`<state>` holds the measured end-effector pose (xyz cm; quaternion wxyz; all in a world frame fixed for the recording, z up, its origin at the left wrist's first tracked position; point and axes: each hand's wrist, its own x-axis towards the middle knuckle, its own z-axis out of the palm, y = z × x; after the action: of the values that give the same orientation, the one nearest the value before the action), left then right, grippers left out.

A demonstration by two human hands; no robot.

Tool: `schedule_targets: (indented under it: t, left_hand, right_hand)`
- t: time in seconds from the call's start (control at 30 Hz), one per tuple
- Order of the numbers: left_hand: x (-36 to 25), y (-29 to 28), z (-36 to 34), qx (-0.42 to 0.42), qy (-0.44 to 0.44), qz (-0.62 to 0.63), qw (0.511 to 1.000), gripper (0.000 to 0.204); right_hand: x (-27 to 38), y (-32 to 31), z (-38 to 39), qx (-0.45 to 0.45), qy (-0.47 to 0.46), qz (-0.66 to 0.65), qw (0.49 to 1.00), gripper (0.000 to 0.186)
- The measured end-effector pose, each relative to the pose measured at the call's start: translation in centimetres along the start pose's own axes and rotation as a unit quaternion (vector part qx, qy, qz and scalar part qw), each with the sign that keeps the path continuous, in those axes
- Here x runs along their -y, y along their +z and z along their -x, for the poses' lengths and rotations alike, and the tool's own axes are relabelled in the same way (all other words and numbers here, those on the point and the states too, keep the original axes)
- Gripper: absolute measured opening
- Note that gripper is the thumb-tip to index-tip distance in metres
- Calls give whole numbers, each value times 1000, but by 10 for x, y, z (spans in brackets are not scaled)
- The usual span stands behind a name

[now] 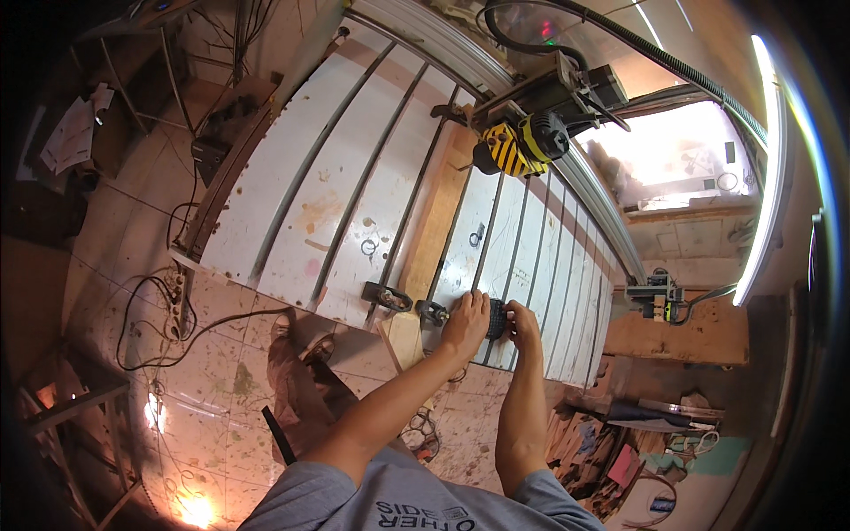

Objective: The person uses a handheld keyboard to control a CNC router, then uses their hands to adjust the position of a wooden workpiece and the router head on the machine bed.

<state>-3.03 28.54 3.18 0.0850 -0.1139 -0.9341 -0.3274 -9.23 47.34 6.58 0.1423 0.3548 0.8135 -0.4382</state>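
A small black keypad-like block sits at the near edge of the white slotted machine bed, between my two hands. My left hand closes on its left side, with the fingers pointing away from me over its edge. At its right side my right hand grips with bent fingers and thumb. Just left of my left hand is a dark metal clamp. Another clamp lies by the near end of a long wooden plank. My palms hide part of the block.
A black spindle head with a yellow-and-black striped part hangs from the rail over the bed's far side. A pale wooden board juts out at the near edge. Cables lie on the tiled floor at left; scrap pieces are heaped at right.
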Motion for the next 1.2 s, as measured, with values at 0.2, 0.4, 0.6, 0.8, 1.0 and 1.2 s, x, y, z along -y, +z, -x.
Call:
schedule_targets:
  t: [0.2,0.4,0.6,0.8,1.0,1.2]
  left_hand:
    - [2,-1,-2,22,-4,-12,1000,47]
    - [1,5,-1,-4,-12,10,1000,48]
    - [2,0,-2,15,-14,18,1000,48]
    - [1,-4,-2,22,-15,21,999,50]
    - [0,-3,-1,16,-14,10,1000,50]
    - [0,8,-2,7,-13,-26,1000,46]
  right_hand:
    - [10,8,12,-12,3,5,1000,19]
    - [5,3,5,0,0,0,1000,21]
    - [6,7,5,-14,3,15,1000,20]
    - [2,2,1,-5,0,6,1000,21]
    - [3,4,6,-13,3,15,1000,25]
    - [9,9,13,-22,-19,6,1000,22]
